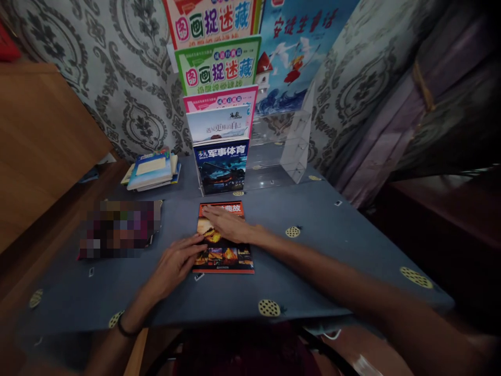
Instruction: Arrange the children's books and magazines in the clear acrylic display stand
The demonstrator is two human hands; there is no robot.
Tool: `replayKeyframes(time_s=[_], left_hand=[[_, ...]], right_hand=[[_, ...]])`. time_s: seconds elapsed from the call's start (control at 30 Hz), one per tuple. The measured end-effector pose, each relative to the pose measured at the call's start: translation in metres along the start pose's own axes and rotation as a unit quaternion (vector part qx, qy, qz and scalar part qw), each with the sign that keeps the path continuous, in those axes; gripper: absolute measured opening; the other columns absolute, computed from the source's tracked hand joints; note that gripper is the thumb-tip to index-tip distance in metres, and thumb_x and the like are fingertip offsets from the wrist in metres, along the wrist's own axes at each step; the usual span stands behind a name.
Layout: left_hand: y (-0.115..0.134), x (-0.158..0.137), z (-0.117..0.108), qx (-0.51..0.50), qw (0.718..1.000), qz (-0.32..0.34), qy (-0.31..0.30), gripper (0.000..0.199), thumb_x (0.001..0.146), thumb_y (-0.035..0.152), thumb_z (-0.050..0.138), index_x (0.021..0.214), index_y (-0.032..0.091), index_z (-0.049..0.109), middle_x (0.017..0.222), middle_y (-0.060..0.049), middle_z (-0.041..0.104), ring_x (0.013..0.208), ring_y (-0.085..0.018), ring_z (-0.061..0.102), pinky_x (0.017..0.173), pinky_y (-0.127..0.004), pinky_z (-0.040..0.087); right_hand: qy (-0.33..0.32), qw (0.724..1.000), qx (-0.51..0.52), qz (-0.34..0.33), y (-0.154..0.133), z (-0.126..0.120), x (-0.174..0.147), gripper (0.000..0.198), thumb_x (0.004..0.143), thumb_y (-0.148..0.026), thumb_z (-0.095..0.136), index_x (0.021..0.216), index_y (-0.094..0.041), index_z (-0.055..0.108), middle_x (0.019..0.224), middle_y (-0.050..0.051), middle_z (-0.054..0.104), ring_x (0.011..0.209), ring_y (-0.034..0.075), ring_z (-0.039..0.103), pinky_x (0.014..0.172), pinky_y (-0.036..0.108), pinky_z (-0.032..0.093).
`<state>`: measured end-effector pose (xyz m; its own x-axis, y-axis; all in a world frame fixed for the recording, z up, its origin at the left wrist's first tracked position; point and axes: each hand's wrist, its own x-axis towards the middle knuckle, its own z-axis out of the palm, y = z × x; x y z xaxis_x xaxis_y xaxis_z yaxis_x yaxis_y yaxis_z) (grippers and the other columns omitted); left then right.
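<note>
A book (230, 256) with an orange-edged, dark cover lies flat on the blue tablecloth in front of me. My right hand (225, 223) rests across its upper part, fingers stretched out towards the top left corner. On the lower left edge lies my left hand (180, 261), its fingers extended onto the cover, with a dark band around the wrist. Neither hand grips the book. Just behind it, a dark blue book (222, 169) stands upright in the lowest tier of a clear display rack (295, 151).
More books stand in the rack's higher tiers, among them a green one (219, 68) and a large blue one (297, 47). A stack of books (152, 169) sits at the back left. Nearer is a blurred-out pile (121, 230). Patterned curtains (141, 68) hang behind the table (321, 230).
</note>
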<state>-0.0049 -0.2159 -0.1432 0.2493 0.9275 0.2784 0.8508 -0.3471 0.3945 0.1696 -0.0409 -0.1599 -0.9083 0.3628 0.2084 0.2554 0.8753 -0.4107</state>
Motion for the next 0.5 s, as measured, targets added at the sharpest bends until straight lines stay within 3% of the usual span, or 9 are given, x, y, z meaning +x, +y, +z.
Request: replayKeyframes(time_s=[0.17,0.3,0.5], left_hand=[[-0.002,0.002,-0.001,-0.013,1.0,-0.01,-0.005,0.035,0.098,0.019,0.047,0.123,0.026,0.07,0.136,-0.006,0.066,0.126,-0.022,0.063,0.104,-0.044,0.054],[-0.004,0.001,0.0,-0.034,0.999,-0.006,0.003,0.036,0.097,0.019,0.047,0.124,0.026,0.069,0.137,-0.006,0.065,0.127,-0.022,0.062,0.105,-0.047,0.053],[-0.005,0.0,0.001,-0.055,0.998,-0.009,0.008,0.035,0.098,0.019,0.047,0.124,0.027,0.069,0.137,-0.005,0.065,0.128,-0.022,0.062,0.105,-0.049,0.053]], right_hand=[[0.043,0.996,-0.015,0.077,0.024,-0.017,-0.032,0.048,0.1,-0.022,0.037,0.145,-0.013,0.051,0.155,0.016,0.045,0.148,0.028,0.037,0.121,0.052,0.034],[0.066,0.994,-0.017,0.091,0.034,-0.023,-0.057,0.048,0.102,-0.03,0.038,0.147,-0.019,0.05,0.155,0.012,0.047,0.147,0.028,0.038,0.12,0.056,0.034],[0.056,0.996,0.002,0.072,0.011,-0.026,-0.096,0.05,0.102,-0.027,0.039,0.151,-0.025,0.044,0.156,0.008,0.046,0.146,0.026,0.04,0.122,0.058,0.029]])
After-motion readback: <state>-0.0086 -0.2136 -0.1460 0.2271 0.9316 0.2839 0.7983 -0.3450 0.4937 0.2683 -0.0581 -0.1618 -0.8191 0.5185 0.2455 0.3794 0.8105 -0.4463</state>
